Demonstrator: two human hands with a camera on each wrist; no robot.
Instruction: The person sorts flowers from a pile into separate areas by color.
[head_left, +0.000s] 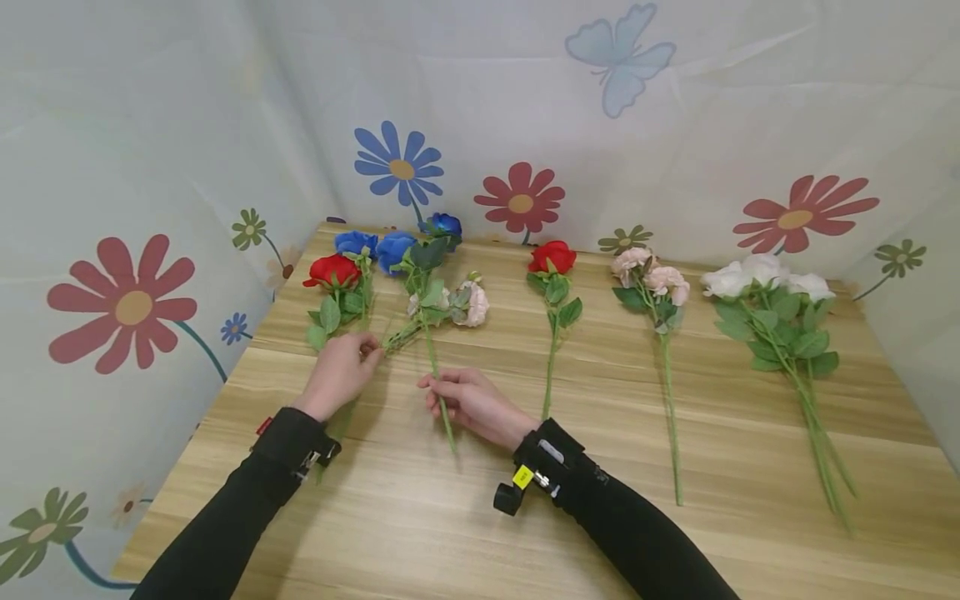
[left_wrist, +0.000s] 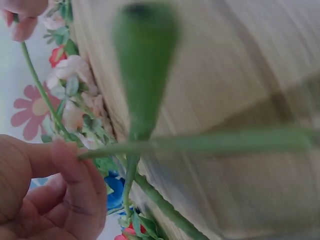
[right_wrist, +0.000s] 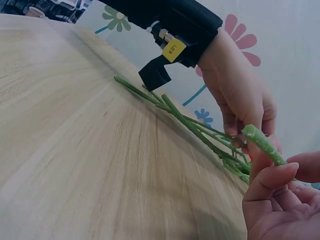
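Note:
My left hand (head_left: 341,375) pinches a thin green stem (left_wrist: 200,142) between thumb and fingers, close above several stems on the table at the left. That stem leads toward pale pink flowers (head_left: 472,304). With thumb and fingers my right hand (head_left: 472,404) holds another green stem (head_left: 442,408), its cut end (right_wrist: 252,132) pointing out past the thumb. This stem runs up to leaves below a blue rose (head_left: 444,225). Beyond my left hand lie a red rose (head_left: 333,271) and two more blue roses, one of them a bright blue rose (head_left: 395,252).
To the right on the wooden table (head_left: 420,533) lie a single red rose (head_left: 553,257), a pink flower stem (head_left: 670,400) and a bunch of white roses (head_left: 761,273). A flower-printed cloth (head_left: 480,83) rises behind the table and along its sides.

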